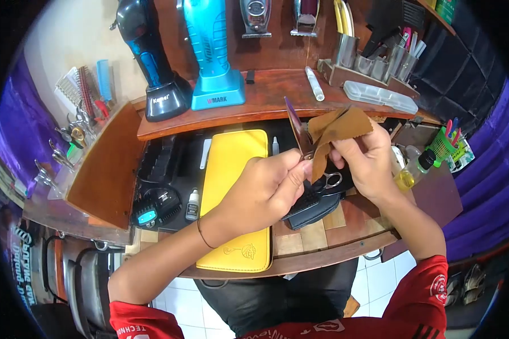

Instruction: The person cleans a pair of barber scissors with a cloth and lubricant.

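My left hand (266,189) grips a pair of scissors (297,129) near the pivot, blades pointing up and away. My right hand (366,161) holds a brown cloth (338,129) pinched against the blades, wrapped around them. The scissors' silver finger loops (333,180) hang below, between my two hands. Both hands are raised above the wooden counter, in front of a black pouch (314,206).
A yellow case (232,169) lies on the counter (322,257) left of my hands, with small bottles (193,204) beside it. The upper shelf (266,96) holds a blue clipper stand (215,56), a black one (152,62), tool cups (373,62) and a clear box (382,96).
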Tool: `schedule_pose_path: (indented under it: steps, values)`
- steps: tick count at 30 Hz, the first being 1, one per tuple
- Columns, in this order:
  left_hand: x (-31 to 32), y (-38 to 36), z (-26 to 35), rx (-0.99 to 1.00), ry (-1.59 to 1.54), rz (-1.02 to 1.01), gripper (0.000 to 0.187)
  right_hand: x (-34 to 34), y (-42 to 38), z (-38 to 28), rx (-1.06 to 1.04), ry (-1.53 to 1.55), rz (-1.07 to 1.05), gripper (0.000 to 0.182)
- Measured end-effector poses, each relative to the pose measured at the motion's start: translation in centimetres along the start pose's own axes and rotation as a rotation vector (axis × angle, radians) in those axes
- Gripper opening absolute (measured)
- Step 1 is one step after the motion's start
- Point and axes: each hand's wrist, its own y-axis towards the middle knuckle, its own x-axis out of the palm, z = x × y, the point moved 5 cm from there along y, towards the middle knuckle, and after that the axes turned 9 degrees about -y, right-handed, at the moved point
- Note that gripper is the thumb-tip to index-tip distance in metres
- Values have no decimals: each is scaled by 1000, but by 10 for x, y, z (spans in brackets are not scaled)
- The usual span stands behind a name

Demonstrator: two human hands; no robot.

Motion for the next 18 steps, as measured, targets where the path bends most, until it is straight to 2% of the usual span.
schedule_pose_path:
  steps: [2, 6, 8, 9, 15, 18]
  values:
    - [0, 0, -1, 4, 10, 2, 25, 0, -1, 1, -21, -49, -99, 15]
    - [-1, -1, -1, 32, 3, -6, 26, 6, -2, -1, -46, 38, -88, 13]
    - [-1, -1, 0, 28, -10, -11, 27, 8, -4, 2, 29, 67, -111, 16]
    - [0, -1, -1, 26, -10, -16, 27, 9, -4, 5, -28, 94, -108, 20]
    - [0, -1, 1, -20, -16, -24, 27, 7, -4, 13, 5, -56, -271, 25]
    - [1, -1, 1, -36, -36, -31, 27, 10, -7, 12, 19, -10, -246, 25]
